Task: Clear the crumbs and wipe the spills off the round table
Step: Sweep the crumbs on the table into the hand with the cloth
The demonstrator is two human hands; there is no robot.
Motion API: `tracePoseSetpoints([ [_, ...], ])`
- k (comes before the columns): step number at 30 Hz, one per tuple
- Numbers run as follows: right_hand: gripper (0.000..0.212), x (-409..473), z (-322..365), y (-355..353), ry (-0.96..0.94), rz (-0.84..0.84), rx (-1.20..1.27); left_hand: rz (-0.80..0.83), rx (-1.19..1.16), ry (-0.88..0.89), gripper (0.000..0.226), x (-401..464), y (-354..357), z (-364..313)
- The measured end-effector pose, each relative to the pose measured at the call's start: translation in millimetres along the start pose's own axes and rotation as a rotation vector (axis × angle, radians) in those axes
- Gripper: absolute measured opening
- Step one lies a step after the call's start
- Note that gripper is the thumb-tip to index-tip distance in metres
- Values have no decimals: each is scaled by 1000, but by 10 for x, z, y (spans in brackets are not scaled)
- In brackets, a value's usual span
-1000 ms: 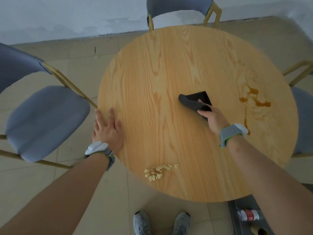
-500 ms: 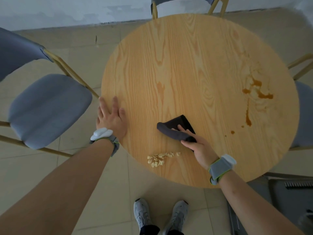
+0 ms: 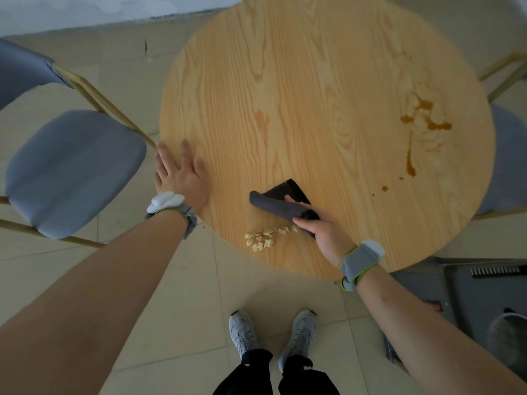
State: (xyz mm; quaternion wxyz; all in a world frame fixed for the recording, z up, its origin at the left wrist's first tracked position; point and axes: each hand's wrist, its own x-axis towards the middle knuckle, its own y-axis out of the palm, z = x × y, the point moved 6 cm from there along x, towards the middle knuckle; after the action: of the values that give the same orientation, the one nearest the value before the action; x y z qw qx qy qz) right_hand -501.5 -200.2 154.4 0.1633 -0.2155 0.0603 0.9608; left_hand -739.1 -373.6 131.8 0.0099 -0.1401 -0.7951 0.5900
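Observation:
The round wooden table (image 3: 313, 81) fills the middle of the view. A small heap of pale crumbs (image 3: 263, 238) lies close to its near edge. Just beyond and to the right of the heap, my right hand (image 3: 322, 232) grips a folded dark grey cloth (image 3: 278, 202) that rests on the wood, its near end almost touching the crumbs. Brown spills (image 3: 425, 121) with a thin run and a few drops mark the right side of the table. My left hand (image 3: 181, 175) lies flat, fingers spread, on the left rim.
A blue-grey padded chair (image 3: 71, 169) stands left of the table, and another chair (image 3: 510, 155) shows at the right edge. A dark grey bin or crate (image 3: 484, 297) sits on the tiled floor at the lower right. My grey shoes (image 3: 273, 334) stand below the table's near edge.
My right hand has drawn the cloth from the table's middle toward the near edge, ending just beside the crumbs. The left hand stayed flat on the rim. The view tipped downward.

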Motion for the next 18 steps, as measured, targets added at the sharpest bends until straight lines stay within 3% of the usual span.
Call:
tracePoseSetpoints([
  [4,27,-90,172,-293,-67,-237,69,8,-49,42,61,-192,58,34],
  [7,14,-139,209,-526,-75,-296,104,47,-118,89,61,-495,124,113],
  [12,26,-209,168,-542,-69,-256,2,163,-227,173,60,-917,285,143],
  [18,35,-206,-131,-114,-11,-142,-1,157,-309,209,62,-998,341,155],
])
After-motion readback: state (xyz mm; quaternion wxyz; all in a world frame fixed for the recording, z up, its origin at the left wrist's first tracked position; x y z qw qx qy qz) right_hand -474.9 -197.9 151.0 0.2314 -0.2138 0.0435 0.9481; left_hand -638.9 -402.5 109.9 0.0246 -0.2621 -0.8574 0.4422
